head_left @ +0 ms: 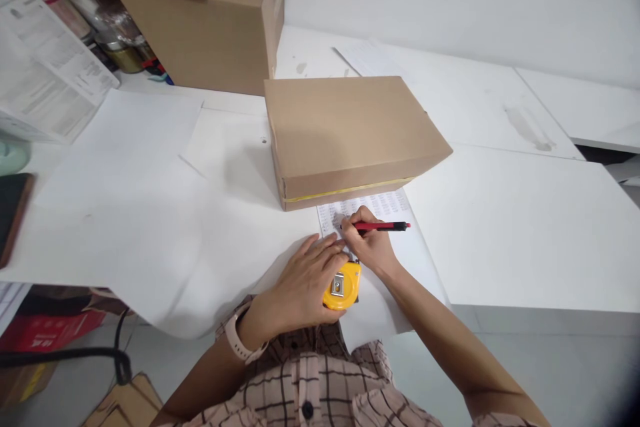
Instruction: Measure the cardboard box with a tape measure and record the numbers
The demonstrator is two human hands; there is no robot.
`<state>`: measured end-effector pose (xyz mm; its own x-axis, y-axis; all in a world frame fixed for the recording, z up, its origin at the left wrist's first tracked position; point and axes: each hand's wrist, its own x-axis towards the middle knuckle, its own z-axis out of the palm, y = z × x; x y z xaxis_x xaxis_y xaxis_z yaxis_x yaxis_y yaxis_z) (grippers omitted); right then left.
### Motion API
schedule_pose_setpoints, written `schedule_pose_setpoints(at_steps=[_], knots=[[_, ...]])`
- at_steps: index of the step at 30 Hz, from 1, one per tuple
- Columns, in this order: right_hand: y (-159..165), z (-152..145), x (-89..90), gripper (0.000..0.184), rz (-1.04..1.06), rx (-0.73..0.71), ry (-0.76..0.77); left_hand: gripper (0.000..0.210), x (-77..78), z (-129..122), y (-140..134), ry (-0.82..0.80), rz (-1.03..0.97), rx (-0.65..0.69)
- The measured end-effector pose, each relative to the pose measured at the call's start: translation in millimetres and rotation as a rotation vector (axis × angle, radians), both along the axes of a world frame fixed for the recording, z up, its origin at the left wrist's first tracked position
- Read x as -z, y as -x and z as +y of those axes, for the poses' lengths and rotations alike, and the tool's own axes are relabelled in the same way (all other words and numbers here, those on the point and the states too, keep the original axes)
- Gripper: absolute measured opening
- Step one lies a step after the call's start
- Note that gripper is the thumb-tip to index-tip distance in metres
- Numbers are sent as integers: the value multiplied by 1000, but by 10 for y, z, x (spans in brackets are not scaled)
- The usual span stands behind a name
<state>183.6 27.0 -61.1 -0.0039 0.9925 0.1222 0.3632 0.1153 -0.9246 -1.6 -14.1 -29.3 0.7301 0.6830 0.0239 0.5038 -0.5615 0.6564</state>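
Red pen (384, 227) pinched in right hand (371, 243); left hand (306, 283), palm-down, grips tape measure (349, 287).

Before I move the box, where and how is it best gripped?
Probably by the left and right sides of the box, one palm on each, coming from both sides: it is wide, flat-topped and shows no handle. The near side looks worse, with paper at its lower edge. The left hand holds the tape measure, the right hand the pen; both would need freeing.
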Motion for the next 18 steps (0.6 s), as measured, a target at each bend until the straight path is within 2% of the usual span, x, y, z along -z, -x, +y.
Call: schedule_pose_setpoints(at_steps=[18], knots=[[1,3,-17,27,6,39,14,65,10,-4,0,-17,-5,-1]])
